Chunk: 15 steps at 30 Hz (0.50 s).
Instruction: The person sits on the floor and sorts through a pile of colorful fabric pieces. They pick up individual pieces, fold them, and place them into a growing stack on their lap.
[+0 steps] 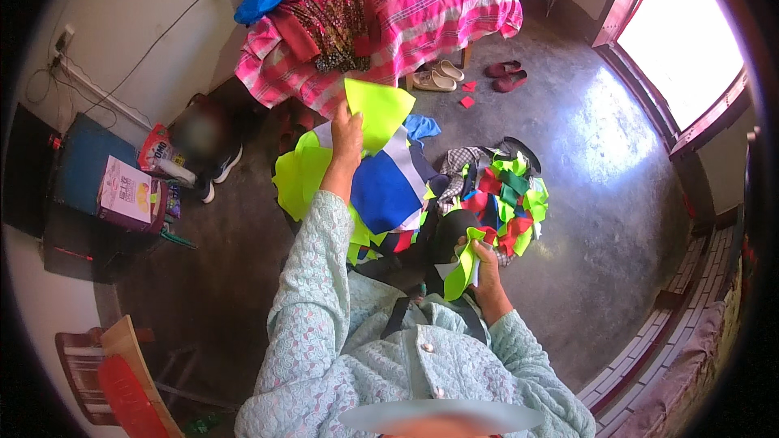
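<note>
My left hand is stretched forward, pinching the edge of a neon-yellow fabric piece that stands up from its fingers. Below it lies a heap of larger cut fabric pieces, among them a blue piece with pale grey strips and several neon-yellow ones. Close to my body, my right hand grips a folded bundle of neon-green fabric pieces; how many it holds I cannot tell. Just beyond that hand is a pile of small fabric scraps in green, red, blue and yellow, lying on checked cloth.
A piece of furniture draped in pink plaid cloth stands ahead, with pale shoes and dark red shoes near it. Red scraps lie on the grey floor. Boxes stand left; a bright doorway is right.
</note>
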Each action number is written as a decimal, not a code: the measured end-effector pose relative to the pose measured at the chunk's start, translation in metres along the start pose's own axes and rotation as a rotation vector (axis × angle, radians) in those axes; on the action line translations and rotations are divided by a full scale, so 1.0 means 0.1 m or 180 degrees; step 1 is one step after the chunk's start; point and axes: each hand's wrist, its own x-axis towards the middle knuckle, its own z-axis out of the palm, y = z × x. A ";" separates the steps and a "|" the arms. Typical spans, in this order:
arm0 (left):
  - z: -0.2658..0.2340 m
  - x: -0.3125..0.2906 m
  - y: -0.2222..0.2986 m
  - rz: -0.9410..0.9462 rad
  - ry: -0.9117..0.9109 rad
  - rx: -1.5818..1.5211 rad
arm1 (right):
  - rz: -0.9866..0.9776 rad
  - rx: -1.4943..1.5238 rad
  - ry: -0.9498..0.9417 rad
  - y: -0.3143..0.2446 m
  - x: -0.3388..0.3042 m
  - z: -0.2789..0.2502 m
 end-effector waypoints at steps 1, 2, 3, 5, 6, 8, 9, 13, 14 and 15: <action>-0.05 0.03 -0.18 -0.0395 0.0207 0.0169 | -0.0004 0.0011 0.0016 0.01 0.00 0.01; -0.09 0.00 -0.31 -0.0521 0.0210 0.0283 | 0.0019 -0.0045 -0.0064 -0.01 -0.01 0.01; -0.10 -0.06 -0.33 -0.0644 0.0217 0.0395 | 0.0035 -0.0023 -0.0057 -0.01 -0.01 0.01; -0.12 -0.11 -0.35 -0.0671 0.0289 0.0021 | 0.0082 0.0018 -0.0055 -0.01 -0.01 0.02; -0.15 -0.15 -0.35 -0.0698 0.0342 -0.0167 | 0.0068 -0.0030 -0.0049 0.00 -0.01 0.02; -0.20 -0.18 -0.35 -0.0662 0.0244 0.0006 | 0.0047 -0.0126 -0.0044 0.01 0.00 0.01; -0.24 -0.20 -0.34 -0.0640 0.0206 0.0095 | 0.0068 -0.0116 -0.0091 0.01 0.01 0.03; -0.11 -0.46 0.11 -0.0815 0.0119 -0.0167 | 0.0051 -0.0139 -0.0063 0.02 0.01 -0.01; -0.20 -0.40 -0.06 -0.0304 0.0099 0.0362 | 0.0048 -0.0154 -0.0077 0.03 0.03 -0.02; -0.21 -0.40 -0.06 0.0199 0.0052 0.0880 | 0.0033 -0.0163 -0.0069 0.04 0.04 -0.04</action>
